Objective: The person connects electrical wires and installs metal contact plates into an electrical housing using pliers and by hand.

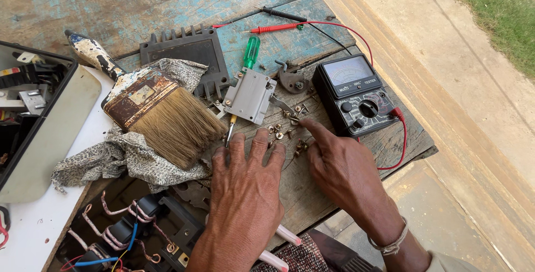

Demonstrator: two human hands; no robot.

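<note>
The left hand (245, 180) lies flat, fingers spread, holding nothing, on the wooden surface (312, 188). The right hand (340, 163) points its forefinger at scattered brass screws (287, 130), gripping nothing. Just beyond lie a grey metal bracket (249, 96), a green-handled screwdriver (251, 52) and an analog multimeter (355, 95).

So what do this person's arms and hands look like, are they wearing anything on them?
Both are bare: no gloves, no rings that I can see. The left hand and its forearm carry nothing at all. The right hand has a pale thread bracelet looped around the wrist, and the edge of a light beige sleeve shows further up that arm, at the bottom of the picture.
</note>
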